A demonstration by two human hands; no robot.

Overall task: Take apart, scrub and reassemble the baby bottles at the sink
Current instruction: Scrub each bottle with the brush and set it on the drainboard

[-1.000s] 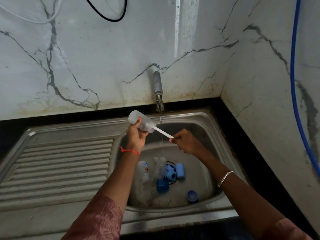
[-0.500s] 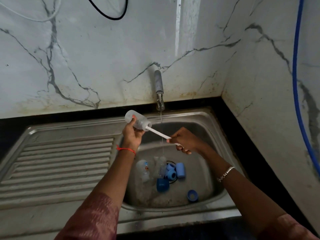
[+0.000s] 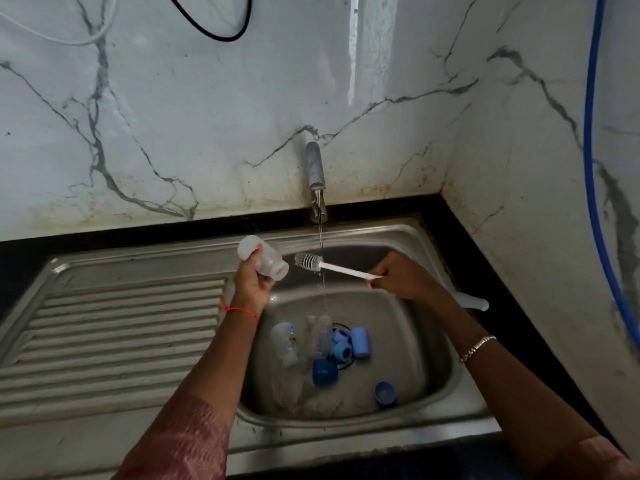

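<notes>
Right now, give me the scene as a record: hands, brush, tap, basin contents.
left hand: grips clear bottle, uncapped
right hand: grips bottle brush by its handle
brush head: outside the bottle, at the water stream
tap: running
sink basin: clear bottles lying down, blue caps and rings near the drain

Noting veined marble wall (image 3: pixel 207 116) staining brown near its base, black cable (image 3: pixel 221 37) looping overhead, white cable (image 3: pixel 69 41) sagging top left, blue hose (image 3: pixel 587 133) descending at right.

L hand (image 3: pixel 251 285) grips bottle (image 3: pixel 263 259), R hand (image 3: pixel 401 277) brush (image 3: pixel 308 261)
</notes>
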